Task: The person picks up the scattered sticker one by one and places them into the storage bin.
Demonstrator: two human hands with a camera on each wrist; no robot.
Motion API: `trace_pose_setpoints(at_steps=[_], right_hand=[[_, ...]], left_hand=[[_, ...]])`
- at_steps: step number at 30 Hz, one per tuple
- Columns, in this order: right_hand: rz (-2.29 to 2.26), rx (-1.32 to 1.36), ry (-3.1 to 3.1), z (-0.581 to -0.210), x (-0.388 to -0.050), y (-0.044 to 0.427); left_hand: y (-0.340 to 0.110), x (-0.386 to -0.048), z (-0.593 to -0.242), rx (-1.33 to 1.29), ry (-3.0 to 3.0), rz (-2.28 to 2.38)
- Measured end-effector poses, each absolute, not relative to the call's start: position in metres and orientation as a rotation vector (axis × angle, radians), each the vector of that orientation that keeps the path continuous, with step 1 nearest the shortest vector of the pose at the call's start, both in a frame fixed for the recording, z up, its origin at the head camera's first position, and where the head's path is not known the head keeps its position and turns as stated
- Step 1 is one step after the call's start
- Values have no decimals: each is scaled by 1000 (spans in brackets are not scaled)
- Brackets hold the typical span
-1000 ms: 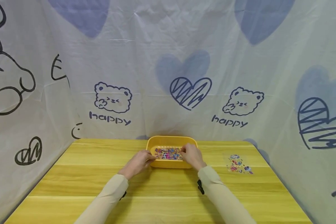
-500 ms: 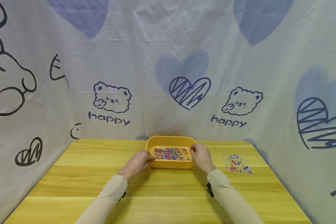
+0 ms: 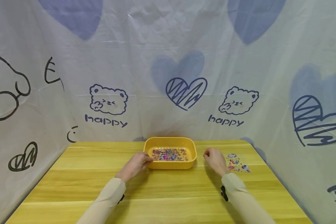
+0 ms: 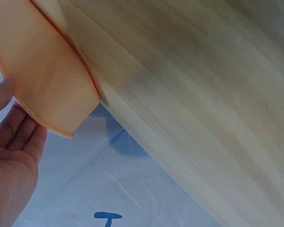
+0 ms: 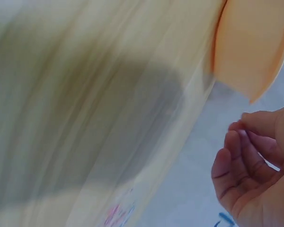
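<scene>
A yellow plastic tray [image 3: 170, 165] stands near the back of the table, with many small colourful pieces [image 3: 170, 154] lying on its bottom. My left hand [image 3: 135, 165] grips the tray's near left corner. In the left wrist view the left hand [image 4: 16, 142] has its thumb on one side of the rim and its fingers on the other. Right of the tray, my right hand [image 3: 216, 160] is apart from it, above the table. Thumb and forefinger of the right hand [image 5: 255, 158] meet at the tips in the right wrist view; nothing shows between them.
A clear sheet with colourful stickers [image 3: 235, 163] lies on the table, just right of my right hand. The wood-grain table [image 3: 168, 193] meets a white printed cloth [image 3: 145, 62] behind the tray and at both sides.
My right hand has moved out of the tray, over its right end, and to the right towards the sticker sheet. The left hand keeps hold of the tray's corner.
</scene>
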State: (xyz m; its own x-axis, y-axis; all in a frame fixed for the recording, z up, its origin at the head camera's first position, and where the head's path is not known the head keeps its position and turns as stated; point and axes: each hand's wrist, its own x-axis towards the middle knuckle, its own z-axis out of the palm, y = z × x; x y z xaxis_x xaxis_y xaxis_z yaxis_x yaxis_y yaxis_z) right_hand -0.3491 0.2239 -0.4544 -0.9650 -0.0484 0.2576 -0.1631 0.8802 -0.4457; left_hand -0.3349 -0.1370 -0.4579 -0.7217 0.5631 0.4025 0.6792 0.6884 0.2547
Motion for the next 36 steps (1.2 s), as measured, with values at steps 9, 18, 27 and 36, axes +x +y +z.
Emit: trace_pose_setpoints(at_steps=[9, 18, 27, 36], right_hand=[[702, 121, -2899, -452, -336, 267], [609, -4, -2947, -465, -333, 311], [575, -139, -2946, -465, -327, 348], [643, -277, -2982, -467, -316, 365]], left_hand=[[-137, -334, -458, -944, -2643, -572], [-138, -334, -460, -937, -2667, -570], [-137, -333, -455, -924, -2681, -593], [-136, -333, -456, -955, -2668, -560]])
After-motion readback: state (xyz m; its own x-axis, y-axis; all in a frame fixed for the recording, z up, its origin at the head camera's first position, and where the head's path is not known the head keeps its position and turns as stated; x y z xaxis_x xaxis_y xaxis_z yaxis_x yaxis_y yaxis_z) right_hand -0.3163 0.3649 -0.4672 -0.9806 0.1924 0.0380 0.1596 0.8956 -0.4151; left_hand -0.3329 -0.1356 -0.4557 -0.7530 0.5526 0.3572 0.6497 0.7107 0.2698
